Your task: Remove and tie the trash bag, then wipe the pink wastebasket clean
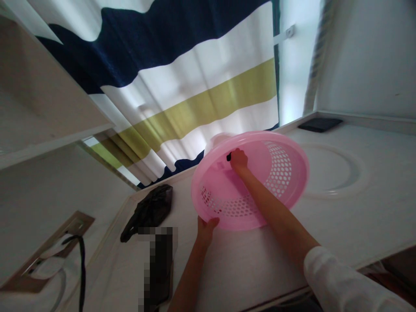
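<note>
A round pink plastic basket [279,173] with holed sides is tipped up on a white surface [357,216], its opening facing me. My left hand [205,228] grips the basket's near lower rim, fingers curled over it. My right hand [238,158] reaches inside the basket to its bottom, closed on a small dark object [229,157] that I cannot make out. A white sleeve [341,281] covers my right upper arm.
A crumpled black bag [151,210] lies left of the basket. A round raised ring [334,171] marks the white surface to the right, with a dark flat object [320,124] behind it. A striped curtain [195,86] hangs behind. A black cable [81,260] runs at lower left.
</note>
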The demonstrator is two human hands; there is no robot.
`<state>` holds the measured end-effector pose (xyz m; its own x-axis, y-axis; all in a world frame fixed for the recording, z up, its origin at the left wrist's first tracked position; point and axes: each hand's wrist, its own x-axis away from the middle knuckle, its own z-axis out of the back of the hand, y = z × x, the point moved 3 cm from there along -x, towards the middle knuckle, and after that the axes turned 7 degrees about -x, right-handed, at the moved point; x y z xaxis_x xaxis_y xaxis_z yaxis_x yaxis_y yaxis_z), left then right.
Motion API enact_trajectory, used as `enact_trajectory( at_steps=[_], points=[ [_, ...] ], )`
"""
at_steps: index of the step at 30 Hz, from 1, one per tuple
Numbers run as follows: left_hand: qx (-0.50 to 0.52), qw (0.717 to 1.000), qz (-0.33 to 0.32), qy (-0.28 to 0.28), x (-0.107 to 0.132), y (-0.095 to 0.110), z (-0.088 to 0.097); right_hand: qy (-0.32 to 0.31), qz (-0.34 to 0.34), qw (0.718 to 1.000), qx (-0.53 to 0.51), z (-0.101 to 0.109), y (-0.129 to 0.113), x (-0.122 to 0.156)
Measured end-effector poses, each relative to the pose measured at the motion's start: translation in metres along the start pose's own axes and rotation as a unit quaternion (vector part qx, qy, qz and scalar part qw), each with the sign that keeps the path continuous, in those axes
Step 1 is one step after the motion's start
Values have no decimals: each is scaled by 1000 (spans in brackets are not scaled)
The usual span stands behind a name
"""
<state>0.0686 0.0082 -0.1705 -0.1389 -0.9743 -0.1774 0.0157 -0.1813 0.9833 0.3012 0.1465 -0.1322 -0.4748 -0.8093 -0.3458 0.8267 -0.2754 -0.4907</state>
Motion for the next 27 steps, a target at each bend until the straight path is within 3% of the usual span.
enact_trajectory(
  at_steps=[4,9,15,27],
  points=[
    [9,999,-31,-5,1,8,-2,103,9,993,-59,9,1,-1],
    [4,999,-35,-31,2,11,-2,168,63,979,-94,15,2,-8],
    [23,998,-48,-36,0,6,-1,169,125,976,-49,10,1,-13],
    [-3,999,-31,-28,2,11,-2,158,52,985,-44,7,7,-7]
  ],
)
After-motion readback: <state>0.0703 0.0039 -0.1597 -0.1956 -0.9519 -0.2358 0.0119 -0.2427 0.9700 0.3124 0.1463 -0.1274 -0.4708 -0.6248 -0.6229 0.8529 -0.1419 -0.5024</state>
